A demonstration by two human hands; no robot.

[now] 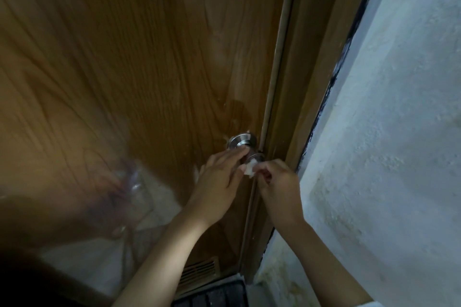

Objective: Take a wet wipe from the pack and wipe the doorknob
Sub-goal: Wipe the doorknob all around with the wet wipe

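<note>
While both bare arms reach up toward the wooden door point(139, 62), the left hand point(219, 179) rests on the metal doorknob point(245, 144), its fingers laid flat across the knob's neck rather than curled round anything. Just beside it, the right hand point(277, 182) pinches a small white wet wipe point(250, 169) between thumb and fingertips, the wad touching the knob's lower side. Right of the knob runs the brown door frame point(294, 97), then a rough pale wall point(399, 132). Low in the door sits a slatted vent point(199, 271), above a dark mat point(214, 294).
</note>
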